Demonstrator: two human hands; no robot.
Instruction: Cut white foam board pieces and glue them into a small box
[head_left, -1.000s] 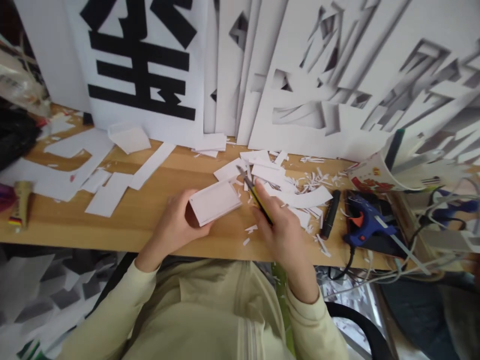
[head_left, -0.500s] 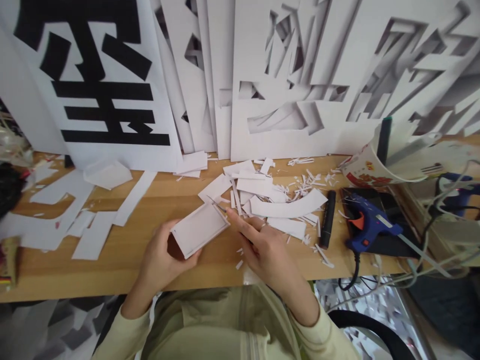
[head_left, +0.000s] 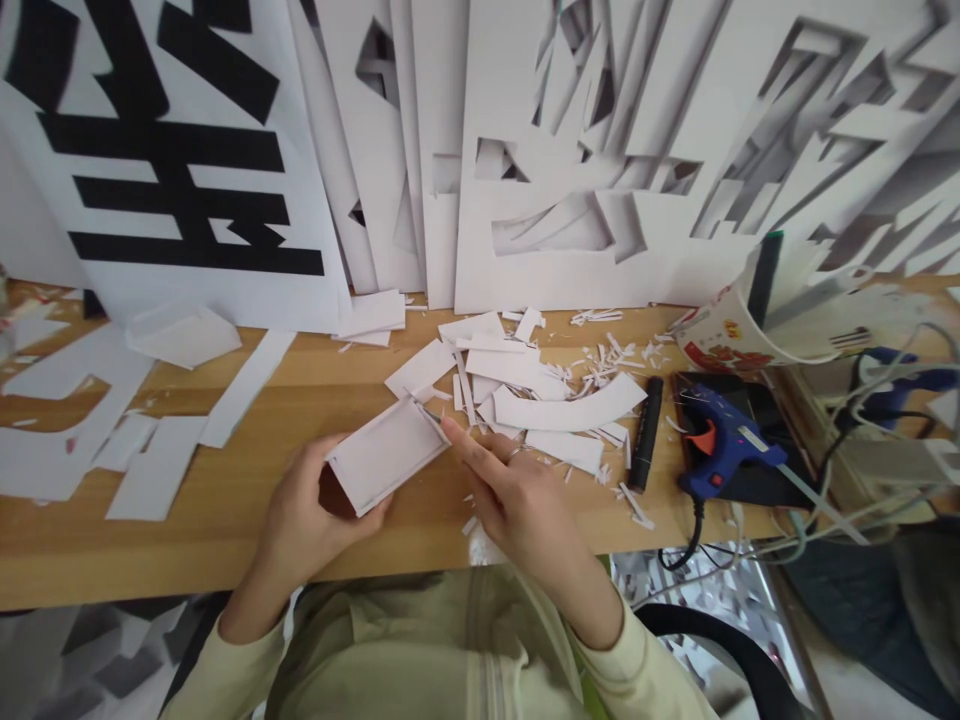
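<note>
My left hand [head_left: 304,520] is wrapped round a small white foam-board box [head_left: 386,455], holding it tilted above the wooden desk [head_left: 247,495]. My right hand [head_left: 517,495] grips a craft knife [head_left: 426,410] with the forefinger stretched along it. The blade tip rests at the box's upper right edge. White offcuts [head_left: 562,405] lie just right of the box.
White cut-out boards [head_left: 600,150] and a black-lettered sheet [head_left: 172,160] lean at the back. A black marker [head_left: 643,432], a blue glue gun [head_left: 724,440] with cables and a paper cup [head_left: 731,335] sit to the right. Paper strips [head_left: 150,470] lie at left.
My right hand has brought the knife down from above the offcuts to the box's upper right edge. The box has tipped slightly. The camera has shifted rightward.
</note>
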